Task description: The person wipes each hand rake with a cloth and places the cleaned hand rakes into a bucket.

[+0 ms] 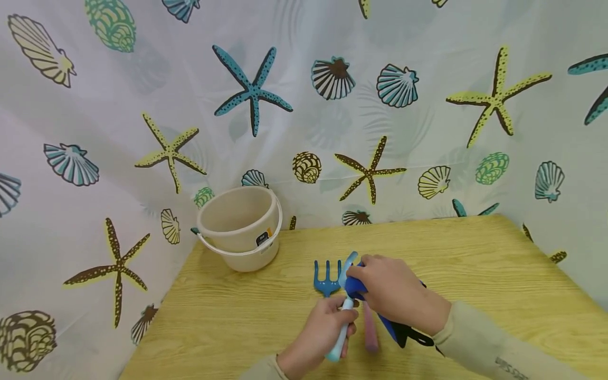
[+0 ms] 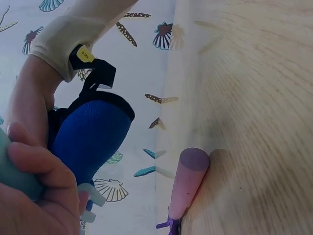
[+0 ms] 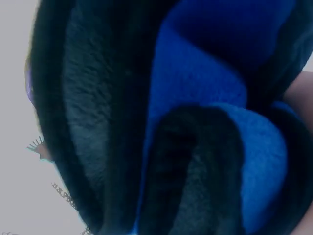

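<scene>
My left hand grips the pale blue handle of a small hand tool, whose light blue head points away and up. With my right hand I hold a blue cloth bunched against the tool where the head meets the handle. The cloth has dark edging and hangs down under the right wrist in the left wrist view. Folds of the same cloth fill most of the right wrist view. Part of the tool's head is hidden behind cloth and fingers.
A blue hand fork lies just beyond my left hand. Beside it rests a tool with a pink handle, its far end covered by my right hand. A white bucket stands at the table's back left. A shell-patterned curtain hangs behind.
</scene>
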The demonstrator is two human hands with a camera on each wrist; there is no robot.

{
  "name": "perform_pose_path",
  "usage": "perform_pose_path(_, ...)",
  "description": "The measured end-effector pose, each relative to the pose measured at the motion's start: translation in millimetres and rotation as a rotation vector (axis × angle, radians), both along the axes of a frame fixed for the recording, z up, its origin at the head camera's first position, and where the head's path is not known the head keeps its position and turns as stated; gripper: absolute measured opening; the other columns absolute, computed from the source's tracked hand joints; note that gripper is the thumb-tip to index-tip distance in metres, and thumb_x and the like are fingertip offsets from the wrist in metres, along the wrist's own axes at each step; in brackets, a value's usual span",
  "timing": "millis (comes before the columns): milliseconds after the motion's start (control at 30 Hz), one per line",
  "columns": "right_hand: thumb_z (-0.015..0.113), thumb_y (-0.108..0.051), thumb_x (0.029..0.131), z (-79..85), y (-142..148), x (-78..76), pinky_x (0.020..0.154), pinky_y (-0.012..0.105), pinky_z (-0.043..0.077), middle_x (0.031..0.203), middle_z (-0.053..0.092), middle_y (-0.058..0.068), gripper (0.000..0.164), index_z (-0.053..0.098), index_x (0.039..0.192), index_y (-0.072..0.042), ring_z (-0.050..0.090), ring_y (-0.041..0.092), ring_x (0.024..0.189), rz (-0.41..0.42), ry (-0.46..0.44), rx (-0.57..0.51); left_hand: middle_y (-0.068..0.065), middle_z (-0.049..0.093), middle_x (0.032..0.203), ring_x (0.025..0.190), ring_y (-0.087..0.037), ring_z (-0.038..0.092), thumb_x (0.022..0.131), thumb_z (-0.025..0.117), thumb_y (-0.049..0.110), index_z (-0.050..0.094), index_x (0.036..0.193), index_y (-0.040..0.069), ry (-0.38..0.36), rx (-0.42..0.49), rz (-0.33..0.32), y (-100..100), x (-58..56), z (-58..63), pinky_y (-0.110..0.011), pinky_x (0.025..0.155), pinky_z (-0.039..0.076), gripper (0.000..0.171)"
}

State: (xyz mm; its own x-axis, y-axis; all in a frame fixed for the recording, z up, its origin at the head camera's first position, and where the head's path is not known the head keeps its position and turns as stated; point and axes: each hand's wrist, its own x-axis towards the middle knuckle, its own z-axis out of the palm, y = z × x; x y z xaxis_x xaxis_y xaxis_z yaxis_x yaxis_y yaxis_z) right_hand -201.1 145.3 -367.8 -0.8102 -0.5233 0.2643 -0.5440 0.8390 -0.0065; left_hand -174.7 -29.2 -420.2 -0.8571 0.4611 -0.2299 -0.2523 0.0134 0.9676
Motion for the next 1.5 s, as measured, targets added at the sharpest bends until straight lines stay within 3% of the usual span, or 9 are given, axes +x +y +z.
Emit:
perform_pose_path(200, 0.082, -0.019, 0.082, -1.5, -9.9, -0.6, 0.063, 0.037, 0.06, 0.097, 0.065, 0.006, 0.033, 0.072, 0.113, -0.019, 0.066, 0.022, 0.084, 0.028, 0.045, -0.019, 0.0, 0.052, 0.067, 0.037, -0.008, 0.041, 0.097, 0.057, 0.016, 0.063, 0.116, 0.002, -0.023, 0.011, -0.07, 2.9, 5.9, -2.5, -0.021, 0.038, 0.041, 0.025)
perform_pose_path(467, 0.082, -0.013, 0.081, 2.7, 5.0, 0.9, 0.06, 0.034, 0.056, 0.098, 0.066, 0.007, 0.036, 0.072, 0.114, -0.018, 0.063, 0.017, 0.077, 0.026, -0.07, -0.005, -0.001, 0.052, 0.068, 0.038, -0.008, 0.04, 0.096, 0.058, 0.013, 0.06, 0.117, -0.003, -0.053, 0.067, 0.06, -3.9, -3.0, -2.3, -0.019, 0.035, 0.038, 0.026)
perform_pose_path(633, 0.082, -0.012, 0.08, -2.6, 12.6, 0.2, 0.06, 0.034, 0.057, 0.096, 0.066, 0.006, 0.035, 0.072, 0.114, -0.018, 0.062, 0.017, 0.076, -0.001, -0.053, -0.003, -0.001, 0.052, 0.068, 0.038, -0.009, 0.04, 0.096, 0.059, 0.012, 0.061, 0.114, -0.002, -0.046, 0.055, 0.059, -4.1, -2.6, -2.2, -0.02, 0.034, 0.038, 0.022)
perform_pose_path(767, 0.081, -0.01, 0.08, -7.0, 12.7, 1.2, 0.061, 0.035, 0.059, 0.099, 0.067, 0.007, 0.036, 0.073, 0.114, -0.018, 0.065, 0.018, 0.078, 0.003, 0.003, -0.038, -0.001, 0.051, 0.067, 0.037, -0.01, 0.039, 0.096, 0.059, 0.012, 0.061, 0.112, -0.001, -0.034, 0.041, 0.027, -3.0, 0.7, -2.9, -0.021, 0.034, 0.038, 0.02)
perform_pose_path(1000, 0.082, -0.014, 0.081, -7.7, 3.5, 2.6, 0.067, 0.037, 0.06, 0.102, 0.066, 0.006, 0.035, 0.072, 0.114, -0.017, 0.067, 0.02, 0.084, 0.093, 0.086, -0.105, 0.0, 0.051, 0.066, 0.036, -0.009, 0.038, 0.097, 0.058, 0.013, 0.061, 0.118, -0.001, -0.039, 0.056, -0.02, 0.0, 4.0, -2.9, -0.021, 0.035, 0.039, 0.026)
perform_pose_path(1167, 0.086, -0.015, 0.077, -9.5, 2.3, -0.5, 0.064, 0.039, 0.061, 0.104, 0.066, 0.009, 0.041, 0.071, 0.114, -0.017, 0.067, 0.024, 0.087, 0.054, 0.129, -0.053, 0.0, 0.052, 0.067, 0.037, -0.009, 0.04, 0.097, 0.058, 0.016, 0.063, 0.116, 0.002, -0.023, 0.002, -0.033, -0.4, 6.3, -1.4, -0.021, 0.037, 0.039, 0.024)
perform_pose_path(1333, 0.089, -0.015, 0.071, -11.9, 4.2, -1.7, 0.063, 0.04, 0.061, 0.102, 0.065, 0.01, 0.046, 0.07, 0.112, -0.017, 0.066, 0.024, 0.084, 0.031, 0.237, 0.009, 0.0, 0.053, 0.068, 0.04, -0.01, 0.042, 0.099, 0.057, 0.018, 0.062, 0.121, 0.006, -0.015, -0.055, -0.07, -1.7, 9.5, -0.9, -0.022, 0.039, 0.041, 0.025)
perform_pose_path(1500, 0.091, -0.013, 0.069, -9.0, 2.9, -1.1, 0.063, 0.038, 0.06, 0.1, 0.063, 0.011, 0.047, 0.069, 0.11, -0.014, 0.063, 0.025, 0.08, 0.042, 0.38, 0.042, 0.0, 0.051, 0.069, 0.039, -0.01, 0.041, 0.099, 0.057, 0.019, 0.061, 0.119, 0.005, 0.007, -0.022, -0.066, -3.0, 6.6, 2.2, -0.021, 0.038, 0.04, 0.024)
